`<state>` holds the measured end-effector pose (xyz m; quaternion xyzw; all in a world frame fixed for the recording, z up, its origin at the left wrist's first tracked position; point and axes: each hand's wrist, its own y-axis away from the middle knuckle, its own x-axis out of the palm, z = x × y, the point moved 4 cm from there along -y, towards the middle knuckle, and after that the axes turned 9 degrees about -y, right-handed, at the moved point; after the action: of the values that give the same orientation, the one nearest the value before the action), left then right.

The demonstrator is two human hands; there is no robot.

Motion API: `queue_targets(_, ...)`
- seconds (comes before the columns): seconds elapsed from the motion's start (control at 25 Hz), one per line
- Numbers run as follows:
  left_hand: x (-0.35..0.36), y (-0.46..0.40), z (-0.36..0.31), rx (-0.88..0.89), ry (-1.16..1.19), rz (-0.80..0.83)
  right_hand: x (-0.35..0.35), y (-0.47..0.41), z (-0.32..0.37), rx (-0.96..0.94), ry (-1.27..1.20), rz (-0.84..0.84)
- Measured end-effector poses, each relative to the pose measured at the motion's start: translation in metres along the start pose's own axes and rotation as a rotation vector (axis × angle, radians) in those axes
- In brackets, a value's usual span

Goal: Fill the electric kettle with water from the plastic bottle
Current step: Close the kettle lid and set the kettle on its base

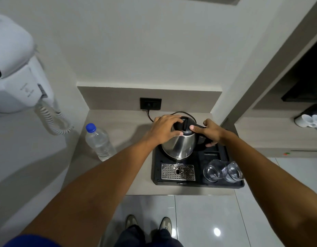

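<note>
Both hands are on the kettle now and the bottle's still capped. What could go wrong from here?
1. The kettle sits on a tray beside two glasses; lifting it by the handle with the right hand might knock them.
2. Its cord runs to the wall socket; spilled water there would be hazardous.
3. The left hand covers the lid; if it sticks, forcing it may tip the kettle toward the capped bottle.

Kettle on tray, bottle set to its left

The electric kettle [179, 147] is seated at the back of the tray [223, 154] on the counter [118, 125]. Two glasses [222, 171] are placed front right, a drip grate [178, 172] front left. The plastic bottle [99, 142] is stood left of the tray; a wall socket [150, 103] is mounted behind.
</note>
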<state>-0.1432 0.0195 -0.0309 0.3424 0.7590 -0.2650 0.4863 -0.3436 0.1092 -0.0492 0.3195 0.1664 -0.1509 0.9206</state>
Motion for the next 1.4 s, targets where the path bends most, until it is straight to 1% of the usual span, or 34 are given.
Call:
queue_targets(0.12,0.004,-0.003,-0.011,-0.016,-0.049,0.014,-0.003,-0.001,-0.007,-0.001,0.008,0.004)
queue_targets(0.24,0.003,-0.005,-0.011,-0.069,-0.086,0.02,-0.002,-0.005,-0.006,-0.045,-0.023,-0.036)
queue_targets(0.48,0.006,-0.002,-0.012,-0.123,-0.128,0.035,-0.005,-0.008,-0.04,-0.093,-0.502,-0.028)
queue_targets(0.72,0.008,-0.002,-0.012,-0.152,-0.15,0.05,-0.002,-0.008,-0.053,-0.069,-0.702,0.06)
queue_targets(0.84,0.008,-0.003,-0.012,-0.153,-0.162,0.051,-0.004,-0.006,-0.052,-0.076,-0.68,0.059)
queue_targets(1.04,0.006,-0.007,-0.01,-0.153,-0.189,0.048,-0.017,-0.004,-0.035,-0.06,-0.392,0.04)
queue_targets(1.08,0.006,-0.008,-0.01,-0.156,-0.189,0.051,-0.019,-0.003,-0.032,-0.055,-0.37,0.037)
queue_targets(1.2,0.007,-0.006,-0.011,-0.172,-0.168,0.056,-0.017,0.003,-0.028,-0.05,-0.389,0.03)
queue_targets(1.4,0.011,-0.004,-0.01,-0.187,-0.157,0.023,-0.01,0.008,-0.027,-0.06,-0.48,-0.065)
